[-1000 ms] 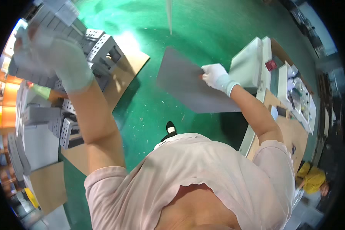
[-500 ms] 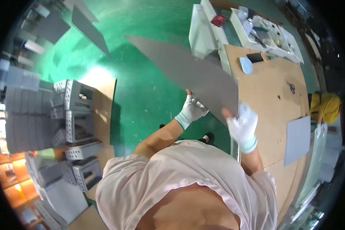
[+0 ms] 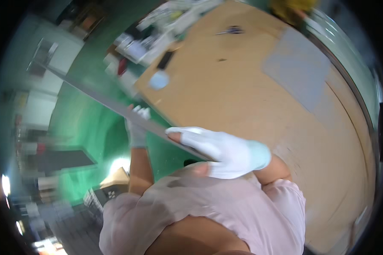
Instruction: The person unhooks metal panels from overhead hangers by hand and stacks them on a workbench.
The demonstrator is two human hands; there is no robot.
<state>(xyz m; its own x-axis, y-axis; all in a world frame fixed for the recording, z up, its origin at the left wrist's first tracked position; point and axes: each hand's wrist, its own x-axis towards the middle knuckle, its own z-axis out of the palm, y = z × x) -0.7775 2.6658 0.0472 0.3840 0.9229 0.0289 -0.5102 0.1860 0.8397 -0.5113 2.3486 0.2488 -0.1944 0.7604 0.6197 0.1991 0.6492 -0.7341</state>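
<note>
A long, thin grey panel (image 3: 102, 98) is tilted nearly edge-on, running from the upper left down to my chest. Gripping its near end is my right hand (image 3: 225, 154), in a white glove with bare fingertips, the thumb apart from the fingers across the panel. My left hand (image 3: 136, 129), gloved the same way and blurred, holds the panel farther along, fingertips showing over its top edge. The panel hides part of the left palm. Beneath the panel lies the green floor (image 3: 74, 123). A tan worktable (image 3: 234, 89) stands just right of the panel.
On the table lie a grey sheet (image 3: 298, 70), scissors (image 3: 233, 30), a light-blue round piece (image 3: 159, 80) and a black object (image 3: 165, 60). White trays (image 3: 166, 32) with supplies stand at its far left. A person in yellow (image 3: 291, 10) is beyond the table.
My view and body have swung right, bringing the table in front. The panel has turned from its broad face to nearly edge-on, both hands still on it.
</note>
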